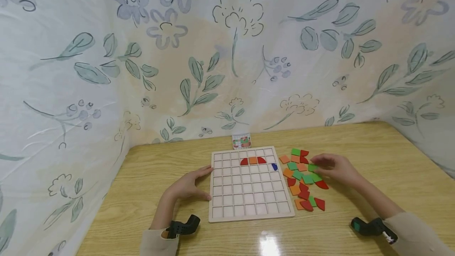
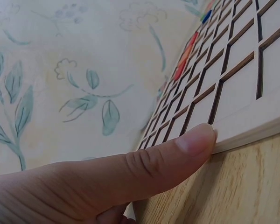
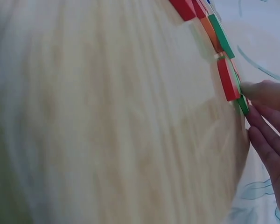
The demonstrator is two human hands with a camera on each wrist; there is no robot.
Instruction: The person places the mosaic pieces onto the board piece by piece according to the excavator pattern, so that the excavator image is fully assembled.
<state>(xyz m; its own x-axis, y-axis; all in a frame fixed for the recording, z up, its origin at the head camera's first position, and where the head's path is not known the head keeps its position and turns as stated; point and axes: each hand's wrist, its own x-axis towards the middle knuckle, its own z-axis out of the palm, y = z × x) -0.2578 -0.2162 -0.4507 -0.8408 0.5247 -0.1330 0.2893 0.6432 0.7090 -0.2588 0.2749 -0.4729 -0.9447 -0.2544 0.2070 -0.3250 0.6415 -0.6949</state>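
Note:
A pale wooden grid board lies on the table; in its upper rows sit an orange square tile between two red curved-edged tiles and, further right, a small dark blue piece. My left hand rests at the board's left edge, thumb touching the rim in the left wrist view, fingers spread. At the pile's right side, my right hand pinches a green tile between thumb and fingertips. The right wrist view shows this hand beside a red tile.
Loose red, orange and green tiles lie scattered and partly overlapping right of the board. A small pattern card stands behind the board near a floral cloth. Wood-grain table surrounds the board.

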